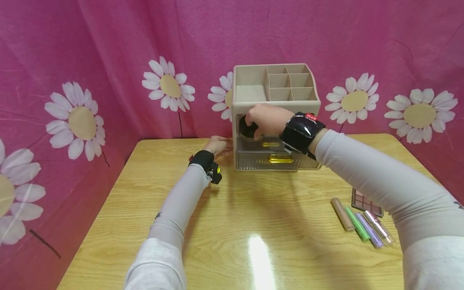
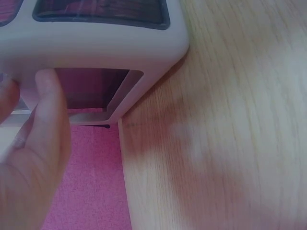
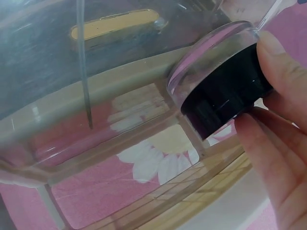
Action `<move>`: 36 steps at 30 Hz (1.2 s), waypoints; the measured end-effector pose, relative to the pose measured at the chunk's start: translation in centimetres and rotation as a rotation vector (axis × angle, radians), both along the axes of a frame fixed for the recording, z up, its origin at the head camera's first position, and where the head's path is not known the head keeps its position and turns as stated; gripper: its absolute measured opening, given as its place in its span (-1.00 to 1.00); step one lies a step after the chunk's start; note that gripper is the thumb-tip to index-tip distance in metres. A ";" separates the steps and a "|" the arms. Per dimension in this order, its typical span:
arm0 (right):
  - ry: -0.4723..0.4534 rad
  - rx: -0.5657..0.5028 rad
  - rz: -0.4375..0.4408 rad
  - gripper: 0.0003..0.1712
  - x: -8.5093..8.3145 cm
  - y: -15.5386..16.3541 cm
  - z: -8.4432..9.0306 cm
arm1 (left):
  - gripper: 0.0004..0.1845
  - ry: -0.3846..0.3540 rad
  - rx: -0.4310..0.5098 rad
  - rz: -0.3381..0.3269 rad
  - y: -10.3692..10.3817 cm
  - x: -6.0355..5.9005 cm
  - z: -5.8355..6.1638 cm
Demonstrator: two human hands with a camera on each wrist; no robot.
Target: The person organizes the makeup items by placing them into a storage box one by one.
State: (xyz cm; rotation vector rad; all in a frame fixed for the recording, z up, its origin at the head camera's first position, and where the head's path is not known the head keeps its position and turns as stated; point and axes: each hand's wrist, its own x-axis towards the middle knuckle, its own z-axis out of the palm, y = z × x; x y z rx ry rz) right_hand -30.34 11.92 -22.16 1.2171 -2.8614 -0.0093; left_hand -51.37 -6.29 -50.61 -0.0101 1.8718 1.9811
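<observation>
A round black jar (image 3: 225, 91) (clear-topped) sits at the organizer's (image 1: 275, 114) open upper drawer slot, pinched between the curled fingers and thumb of the right hand (image 1: 266, 119). The left hand (image 1: 217, 146), fingers nearly straight, presses the organizer's left side; both forearms reach across the counter (image 1: 253, 225).

Beige organiser, black jar and pink daisy cloth on a pale wood-grain worktop

The organiser (image 1: 275, 86) is seen in beige, with smoky clear drawers (image 1: 277, 159) bearing gold handles. A black jar (image 3: 225, 93) with a clear cap is held by the right hand (image 1: 266, 119). The backdrop (image 1: 108, 60) is coloured deep pink, printed with white daisies with tan centres. Tan, green, lilac and pinkish tubes (image 1: 362, 223) and a pink-toned palette (image 1: 366, 201) are shown on the light yellow worktop (image 1: 253, 225). Grey sleeves (image 1: 369, 177) and black wrist straps are worn.
</observation>
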 end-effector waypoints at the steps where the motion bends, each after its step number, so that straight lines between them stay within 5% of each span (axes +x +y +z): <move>1: 0.001 0.001 0.000 -0.71 0.0 0.0 0.1 | -0.67 -0.006 -0.029 0.008 0.2 1.9 2.0; 7: 0.001 0.003 -0.012 -0.72 0.2 0.0 0.3 | -0.70 -0.001 -0.059 0.027 0.4 6.4 6.7; 9: 0.003 0.007 -0.011 -0.72 0.3 0.0 0.4 | -0.75 0.025 -0.022 0.012 0.3 5.9 6.0; 13: 0.001 0.014 -0.013 -0.75 0.4 0.1 0.4 | -0.70 0.009 -0.053 0.031 0.7 9.5 9.3; 16: -0.022 0.030 -0.022 -0.75 0.4 0.1 0.6 | -0.68 0.010 -0.070 0.035 0.8 10.1 9.8; 17: -0.034 0.042 -0.022 -0.74 0.4 0.2 0.7 | -0.68 0.014 -0.064 0.031 0.7 9.2 8.8; 18: -0.048 0.058 -0.017 -0.73 0.5 0.2 0.9 | -0.66 0.007 -0.080 0.032 0.8 9.6 9.3; 21: -0.107 0.122 -0.006 -0.64 0.6 0.2 1.7 | -0.67 0.023 -0.064 0.026 0.7 8.4 8.0; 28: -0.261 0.220 0.015 -0.42 1.8 0.8 3.6 | -0.61 -0.018 -0.142 0.063 1.4 13.9 13.2; 30: -0.280 0.226 0.010 -0.40 2.4 1.2 4.3 | -0.60 -0.014 -0.164 0.064 1.4 14.5 13.8; 33: -0.290 0.209 -0.008 -0.39 3.5 2.0 5.6 | -0.59 -0.021 -0.162 0.058 1.4 14.4 13.6; 36: -0.282 0.193 -0.010 -0.36 4.6 3.1 6.7 | -0.64 0.019 -0.084 0.027 0.7 10.6 9.8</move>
